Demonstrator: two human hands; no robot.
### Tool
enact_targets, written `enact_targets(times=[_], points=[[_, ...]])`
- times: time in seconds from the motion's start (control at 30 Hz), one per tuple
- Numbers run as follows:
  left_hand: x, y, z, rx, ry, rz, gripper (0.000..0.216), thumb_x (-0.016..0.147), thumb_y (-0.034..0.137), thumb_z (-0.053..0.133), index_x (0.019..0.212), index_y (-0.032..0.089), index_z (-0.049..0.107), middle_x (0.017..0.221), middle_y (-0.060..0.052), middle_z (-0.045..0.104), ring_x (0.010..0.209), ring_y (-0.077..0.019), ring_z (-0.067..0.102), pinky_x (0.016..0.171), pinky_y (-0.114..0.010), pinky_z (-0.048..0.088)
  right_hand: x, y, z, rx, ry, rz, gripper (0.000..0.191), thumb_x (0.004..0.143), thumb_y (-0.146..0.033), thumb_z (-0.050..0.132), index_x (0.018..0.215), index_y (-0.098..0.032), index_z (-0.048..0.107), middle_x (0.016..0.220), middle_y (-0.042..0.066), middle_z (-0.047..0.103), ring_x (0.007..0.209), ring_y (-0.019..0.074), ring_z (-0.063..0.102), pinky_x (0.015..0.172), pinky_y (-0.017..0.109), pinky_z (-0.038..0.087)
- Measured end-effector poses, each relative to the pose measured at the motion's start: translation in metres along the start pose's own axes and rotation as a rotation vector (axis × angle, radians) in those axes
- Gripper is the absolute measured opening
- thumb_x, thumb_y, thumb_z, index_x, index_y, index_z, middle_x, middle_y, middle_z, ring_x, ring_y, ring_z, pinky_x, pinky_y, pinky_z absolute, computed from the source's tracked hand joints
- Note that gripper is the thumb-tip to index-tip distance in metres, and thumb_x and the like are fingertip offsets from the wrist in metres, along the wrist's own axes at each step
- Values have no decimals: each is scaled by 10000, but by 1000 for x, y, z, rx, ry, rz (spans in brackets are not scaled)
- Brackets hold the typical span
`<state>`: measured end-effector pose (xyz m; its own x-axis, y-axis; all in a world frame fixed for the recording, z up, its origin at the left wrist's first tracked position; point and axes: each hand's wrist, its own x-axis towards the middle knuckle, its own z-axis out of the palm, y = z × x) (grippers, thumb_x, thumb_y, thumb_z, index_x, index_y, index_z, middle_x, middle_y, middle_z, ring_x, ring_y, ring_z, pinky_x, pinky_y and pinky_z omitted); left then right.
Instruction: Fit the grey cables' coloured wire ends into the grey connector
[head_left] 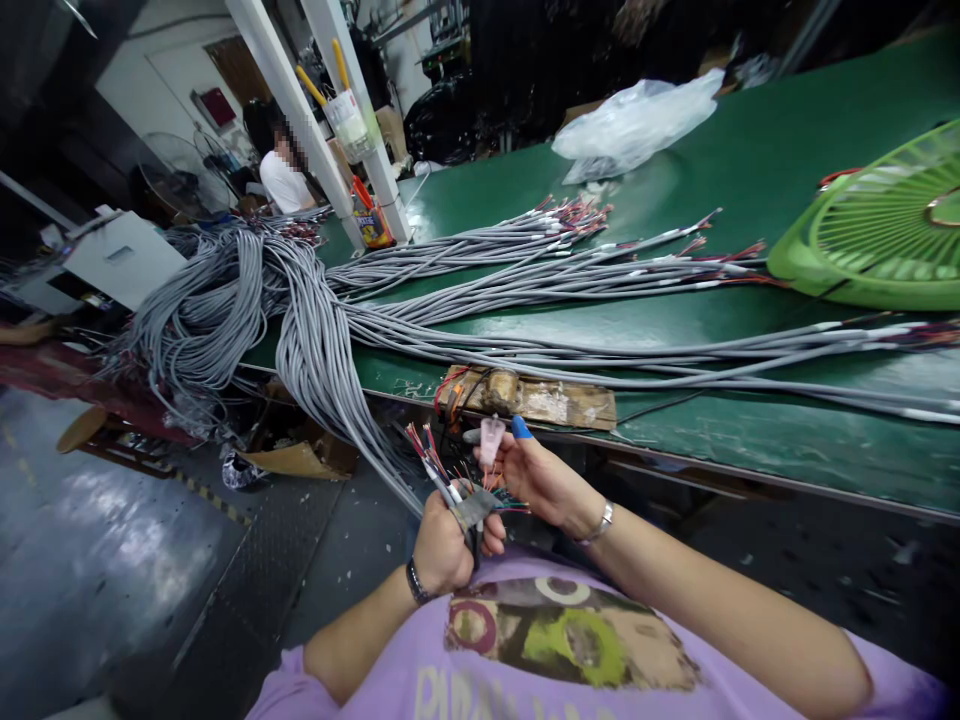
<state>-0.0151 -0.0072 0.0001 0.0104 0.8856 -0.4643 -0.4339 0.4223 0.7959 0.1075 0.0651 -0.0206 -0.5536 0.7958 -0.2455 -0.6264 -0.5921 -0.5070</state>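
Observation:
My left hand (442, 545) is closed around a bundle of grey cables (375, 460), whose stripped ends fan out in red, white, black and green wires (429, 455). A flat grey piece (476, 508) lies across the wires at my left fingers; its kind is unclear. My right hand (544, 480), with a blue finger cot (520, 428) on the thumb, is just right of the wire ends. Its curled fingers hold a small translucent whitish piece (491, 440), with thin orange wires below it. Exactly how the fingers meet that piece is partly hidden.
Long grey cables (465, 290) lie across the green table (675, 180) and hang over its left edge. A wooden block (570, 402) sits at the front edge. Right is a green fan (892, 220); behind, a plastic bag (637, 125). Another person (286, 182) is far left.

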Motion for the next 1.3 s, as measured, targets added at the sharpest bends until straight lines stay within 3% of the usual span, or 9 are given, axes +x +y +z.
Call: enact_targets(times=[0.23,0.6,0.93,1.13,1.3], points=[[-7,2,4,-21,47,114,324,595,419,729,629,131,585,469,-24,620,319,-98,512,321,-172,330,-5,-3,1,-104,51,-59,263,759,-404,662,822,-148,674,702,34,634,621,116,553,568,228,473],[3,2,5,-18,80,74,251,602,357,692,656,130,598,473,-19,622,333,-97,521,333,-169,325,2,-3,6,-21,145,-61,225,748,-373,682,831,-164,690,718,27,660,641,120,575,605,227,469],[-3,2,2,8,95,104,278,589,379,707,624,135,580,464,-21,613,320,-100,506,329,-182,321,-4,-5,4,-32,58,77,404,790,-563,540,785,-172,641,718,39,643,586,118,566,524,229,471],[-6,1,2,26,145,223,320,579,421,736,604,135,595,477,-19,620,341,-94,517,347,-177,329,-4,-7,5,-112,47,-7,239,771,-400,647,749,-162,634,629,10,592,551,104,522,520,221,471],[-1,0,5,57,172,253,325,599,433,730,616,132,609,475,-18,615,349,-94,516,358,-185,342,-3,-2,2,-77,59,-33,255,743,-426,671,765,-172,656,667,22,621,589,115,540,555,235,456]])
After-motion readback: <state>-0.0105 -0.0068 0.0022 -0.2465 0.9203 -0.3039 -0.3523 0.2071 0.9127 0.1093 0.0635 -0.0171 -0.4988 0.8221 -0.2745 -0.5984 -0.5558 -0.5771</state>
